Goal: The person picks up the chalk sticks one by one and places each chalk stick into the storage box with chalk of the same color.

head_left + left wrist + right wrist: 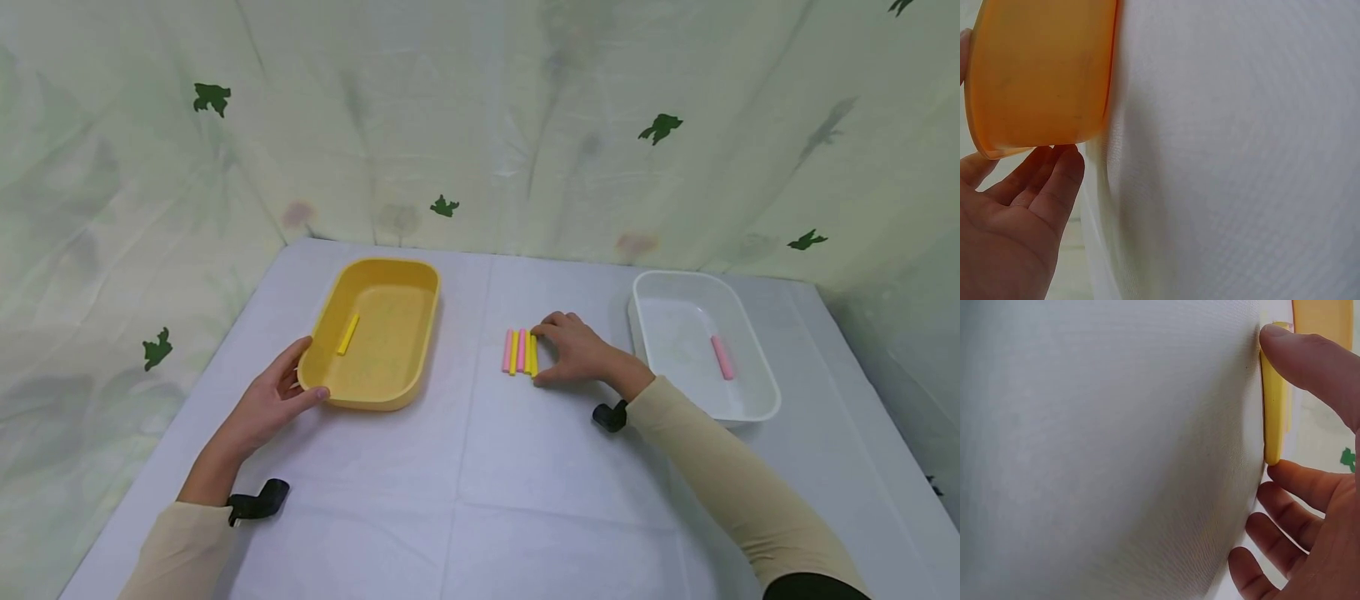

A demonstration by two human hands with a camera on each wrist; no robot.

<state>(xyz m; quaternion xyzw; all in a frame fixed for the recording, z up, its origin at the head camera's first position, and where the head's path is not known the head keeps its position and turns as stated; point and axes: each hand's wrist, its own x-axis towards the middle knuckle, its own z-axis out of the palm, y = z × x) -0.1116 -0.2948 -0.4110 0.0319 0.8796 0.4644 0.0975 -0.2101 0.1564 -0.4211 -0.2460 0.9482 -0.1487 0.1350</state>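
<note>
My left hand (266, 404) holds the near left corner of a yellow plastic tray (393, 342), thumb at the near rim and fingers along the left side. The left wrist view shows fingertips against the tray's outer wall (1041, 81). One yellow stick (348, 334) lies inside. At the table's middle, pink sticks (507, 351) and yellow sticks (513, 353) lie side by side in a row. My right hand (581, 350) spans the rightmost yellow stick (1274, 406) lengthwise, thumb at its near end and index finger at its far end. The stick is still down at the cloth.
A white tray (675, 333) with one pink stick (722, 358) in it stands to the right, beyond my right wrist. White cloth (420, 517) covers the table. A pale curtain (510, 125) with green leaf-like patches hangs behind the table's far edge.
</note>
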